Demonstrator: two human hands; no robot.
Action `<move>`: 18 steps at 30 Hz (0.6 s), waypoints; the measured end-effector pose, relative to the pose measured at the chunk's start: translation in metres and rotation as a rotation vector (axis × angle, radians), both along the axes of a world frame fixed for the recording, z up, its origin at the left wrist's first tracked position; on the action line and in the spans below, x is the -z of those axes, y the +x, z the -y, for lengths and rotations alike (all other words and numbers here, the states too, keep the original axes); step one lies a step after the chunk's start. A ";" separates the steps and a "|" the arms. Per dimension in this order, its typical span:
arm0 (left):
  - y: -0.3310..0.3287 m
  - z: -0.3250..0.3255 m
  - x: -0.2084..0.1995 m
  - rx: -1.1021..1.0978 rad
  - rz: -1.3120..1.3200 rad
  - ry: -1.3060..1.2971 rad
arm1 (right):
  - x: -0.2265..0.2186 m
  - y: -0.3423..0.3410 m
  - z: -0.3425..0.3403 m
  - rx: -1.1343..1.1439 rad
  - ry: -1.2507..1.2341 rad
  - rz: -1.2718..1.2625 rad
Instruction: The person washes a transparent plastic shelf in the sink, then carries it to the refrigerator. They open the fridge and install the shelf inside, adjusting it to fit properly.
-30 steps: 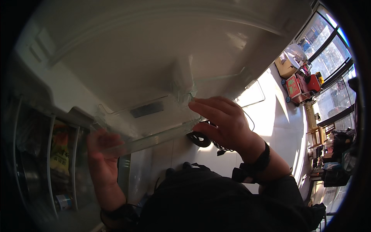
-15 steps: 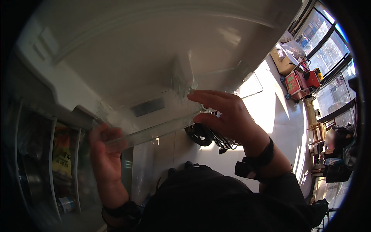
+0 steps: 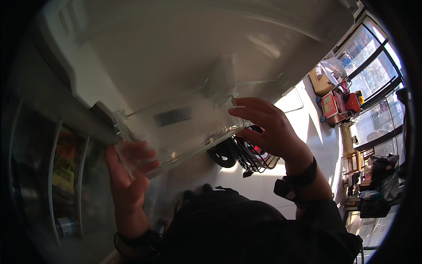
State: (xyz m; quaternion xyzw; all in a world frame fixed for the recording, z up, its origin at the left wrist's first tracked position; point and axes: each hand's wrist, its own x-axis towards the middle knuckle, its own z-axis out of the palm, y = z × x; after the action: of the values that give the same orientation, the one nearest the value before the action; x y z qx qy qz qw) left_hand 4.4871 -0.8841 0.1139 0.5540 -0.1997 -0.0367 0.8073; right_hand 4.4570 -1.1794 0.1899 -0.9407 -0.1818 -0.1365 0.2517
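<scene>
Between my two hands is a clear plastic door bin (image 3: 184, 134), tilted in front of the white inner side of a fridge door (image 3: 145, 53). My left hand (image 3: 129, 180) grips its left end; the fingers show through the see-through plastic and the thumb is on the near side. At the right end, my right hand (image 3: 272, 130) has its fingers along the upper corner and its thumb lower down, closed round that end. A dark rectangular patch (image 3: 173, 116) shows through the bin. Whether the bin still touches the door I cannot tell.
On the left are fridge shelves (image 3: 52, 176) with a yellow package (image 3: 63, 171) and a jar (image 3: 67, 226). A black wire-framed object (image 3: 246, 154) stands on the tiled floor beyond the bin. To the right are a red cart (image 3: 334, 105), a cardboard box (image 3: 323, 79) and windows.
The bin has shifted slightly right and tipped, showing more of its inside. Both hands moved with it; my left thumb has come round to the near side.
</scene>
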 end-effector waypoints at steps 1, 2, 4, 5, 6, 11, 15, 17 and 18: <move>-0.002 0.000 0.000 0.008 -0.052 -0.024 | 0.000 0.000 -0.001 0.007 0.006 -0.004; -0.003 -0.001 0.000 0.013 -0.106 -0.052 | 0.000 0.000 -0.001 0.005 0.004 -0.003; -0.005 -0.001 0.000 0.022 -0.153 -0.074 | -0.001 0.001 -0.003 0.000 -0.005 0.011; -0.005 0.000 0.001 0.024 -0.148 -0.069 | -0.002 0.001 -0.005 0.013 -0.016 -0.004; -0.006 0.000 0.002 0.021 -0.147 -0.072 | -0.003 0.001 -0.006 0.026 -0.033 -0.012; -0.009 0.003 0.010 0.011 -0.079 -0.098 | -0.013 0.003 -0.015 0.044 0.038 -0.009; -0.009 0.001 0.017 0.081 -0.111 -0.151 | -0.018 0.019 -0.027 0.200 0.072 0.018; -0.010 0.000 0.019 0.075 -0.093 -0.140 | -0.021 0.027 -0.032 0.238 0.061 0.014; -0.010 -0.001 0.020 0.071 -0.083 -0.141 | -0.021 0.029 -0.034 0.280 0.098 -0.044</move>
State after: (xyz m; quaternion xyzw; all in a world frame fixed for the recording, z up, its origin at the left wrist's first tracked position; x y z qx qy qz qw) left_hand 4.4773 -0.8830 0.0937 0.4864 -0.1875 -0.0741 0.8502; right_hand 4.4863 -1.1454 0.2113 -0.9463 -0.0361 -0.1582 0.2797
